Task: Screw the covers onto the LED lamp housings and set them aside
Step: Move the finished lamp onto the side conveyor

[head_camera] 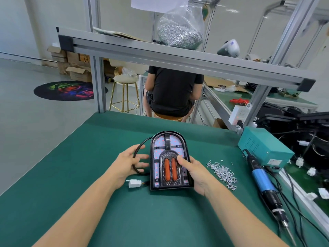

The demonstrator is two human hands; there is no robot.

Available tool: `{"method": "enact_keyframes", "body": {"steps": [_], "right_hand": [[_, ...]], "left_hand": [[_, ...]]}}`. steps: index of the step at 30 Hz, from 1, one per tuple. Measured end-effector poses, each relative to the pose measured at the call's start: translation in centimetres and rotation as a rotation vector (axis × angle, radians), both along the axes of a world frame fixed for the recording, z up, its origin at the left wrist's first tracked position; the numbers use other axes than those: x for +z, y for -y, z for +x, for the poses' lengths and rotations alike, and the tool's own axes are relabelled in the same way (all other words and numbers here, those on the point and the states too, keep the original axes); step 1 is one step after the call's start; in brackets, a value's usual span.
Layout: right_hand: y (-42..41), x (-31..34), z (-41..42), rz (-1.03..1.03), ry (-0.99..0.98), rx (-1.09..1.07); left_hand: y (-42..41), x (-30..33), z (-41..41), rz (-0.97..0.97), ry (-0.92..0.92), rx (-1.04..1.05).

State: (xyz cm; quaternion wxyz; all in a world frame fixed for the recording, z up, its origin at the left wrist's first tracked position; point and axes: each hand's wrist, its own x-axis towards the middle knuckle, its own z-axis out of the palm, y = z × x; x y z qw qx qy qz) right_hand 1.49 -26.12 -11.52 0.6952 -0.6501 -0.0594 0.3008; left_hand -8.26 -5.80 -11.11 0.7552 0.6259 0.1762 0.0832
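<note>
An arch-shaped black LED lamp housing (169, 161) lies flat on the green mat, showing a white LED board and two orange strips in its inner cover. My right hand (194, 173) grips its right edge, thumb on top of the inner cover. My left hand (128, 163) rests at its left side, fingers straight, touching the looped black cable (138, 154) that ends in a white connector (134, 183). A pile of small silver screws (223, 173) lies to the right of the housing. An electric screwdriver (265, 186) with a blue grip lies further right.
A teal power box (265, 148) stands at the mat's right edge. A bag of screws (179, 31) sits on the aluminium shelf (160, 52) overhead. A person in black (172, 90) sits beyond the table. Black cables and white connectors crowd the right side.
</note>
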Motion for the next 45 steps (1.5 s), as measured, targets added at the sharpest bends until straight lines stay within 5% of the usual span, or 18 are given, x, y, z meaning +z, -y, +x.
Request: {"method": "enact_keyframes", "body": {"steps": [3, 8, 12, 27, 32, 38, 42, 45], "right_hand": [[-0.1, 0.0, -0.2, 0.009, -0.005, -0.011], [-0.3, 0.3, -0.5, 0.058, -0.009, -0.053], [-0.3, -0.1, -0.7, 0.101, 0.027, -0.034], [0.0, 1.3, -0.6, 0.470, 0.020, 0.158], [-0.8, 1.2, 0.1, 0.227, 0.122, 0.003], [-2.7, 1.8, -0.6, -0.095, 0.355, 0.232], [-2.3, 0.8, -0.8, -0.052, 0.236, 0.146], [-1.6, 0.1, -1.4, 0.179, 0.057, -0.003]], "left_hand": [[0.5, 0.0, -0.2, -0.055, 0.030, -0.047], [0.8, -0.5, -1.3, 0.143, -0.011, -0.280], [1.7, -0.8, -0.4, 0.119, -0.031, -0.118], [1.8, 1.3, 0.9, -0.236, 0.146, -0.167], [1.8, 1.4, 0.6, -0.240, 0.142, -0.227], [2.2, 2.2, 0.4, -0.242, 0.148, -0.293], [1.9, 1.9, 0.6, -0.242, 0.155, -0.189], [2.0, 1.2, 1.0, -0.254, 0.165, -0.054]]}}
